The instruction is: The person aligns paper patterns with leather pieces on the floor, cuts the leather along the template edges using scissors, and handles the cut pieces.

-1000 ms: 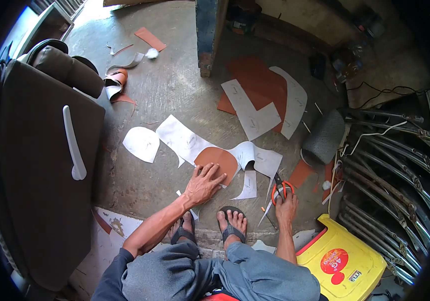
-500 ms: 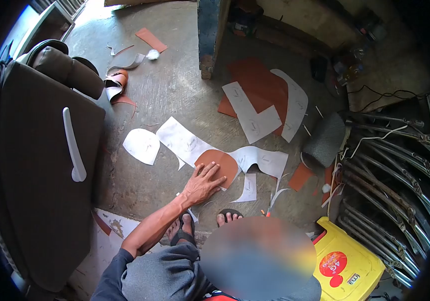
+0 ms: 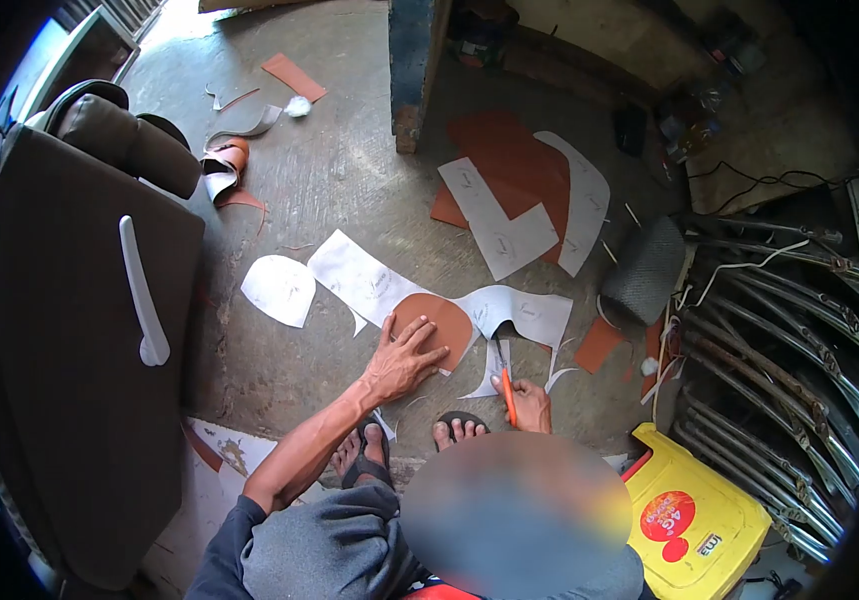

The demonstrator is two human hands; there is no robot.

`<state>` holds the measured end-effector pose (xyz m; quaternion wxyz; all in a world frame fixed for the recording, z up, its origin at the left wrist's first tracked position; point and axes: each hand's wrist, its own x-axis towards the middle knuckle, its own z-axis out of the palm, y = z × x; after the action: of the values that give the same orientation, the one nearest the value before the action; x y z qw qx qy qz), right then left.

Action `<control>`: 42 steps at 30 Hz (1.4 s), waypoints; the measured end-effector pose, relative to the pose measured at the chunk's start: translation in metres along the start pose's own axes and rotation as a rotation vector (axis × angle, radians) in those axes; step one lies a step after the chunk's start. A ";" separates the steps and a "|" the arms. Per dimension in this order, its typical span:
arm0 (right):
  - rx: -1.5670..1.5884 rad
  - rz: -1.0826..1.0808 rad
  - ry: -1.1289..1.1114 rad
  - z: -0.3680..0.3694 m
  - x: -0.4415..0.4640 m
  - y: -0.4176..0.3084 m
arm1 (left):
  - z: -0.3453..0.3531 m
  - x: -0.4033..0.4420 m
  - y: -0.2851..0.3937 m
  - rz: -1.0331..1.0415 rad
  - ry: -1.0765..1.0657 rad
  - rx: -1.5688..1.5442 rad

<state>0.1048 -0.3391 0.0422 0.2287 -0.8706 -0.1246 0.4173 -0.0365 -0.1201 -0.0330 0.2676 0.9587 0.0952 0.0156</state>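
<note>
At far left, I see a dark padded panel [image 3: 79,350] bearing a curved white strip [image 3: 139,290]. On the grey floor [image 3: 249,380], a rounded white piece [image 3: 279,290] lies flat. Next, the left hand [image 3: 399,362] presses palm-down on a brown piece [image 3: 454,325], fingers spread apart. Beside it, the right hand [image 3: 531,405] has its fingers clamped on orange-handled scissors [image 3: 509,398]; the blades point toward the curved lower edge of a white sheet [image 3: 539,312]. Farther right are a yellow plastic item [image 3: 719,525] and metal tubes [image 3: 769,380].
</note>
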 end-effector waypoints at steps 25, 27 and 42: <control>0.525 0.252 -0.332 0.005 -0.027 0.009 | 0.001 0.007 0.008 0.040 0.056 0.064; 0.526 0.262 -0.345 0.002 -0.024 0.010 | 0.006 0.013 0.008 0.052 0.096 0.093; 0.797 0.296 -0.160 0.035 -0.037 0.020 | 0.060 0.019 0.061 -0.147 0.157 0.179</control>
<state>0.0546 -0.3612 0.0374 0.4743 -0.6877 0.1553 0.5273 -0.0024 -0.1979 -0.0536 0.1730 0.9651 0.1867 0.0622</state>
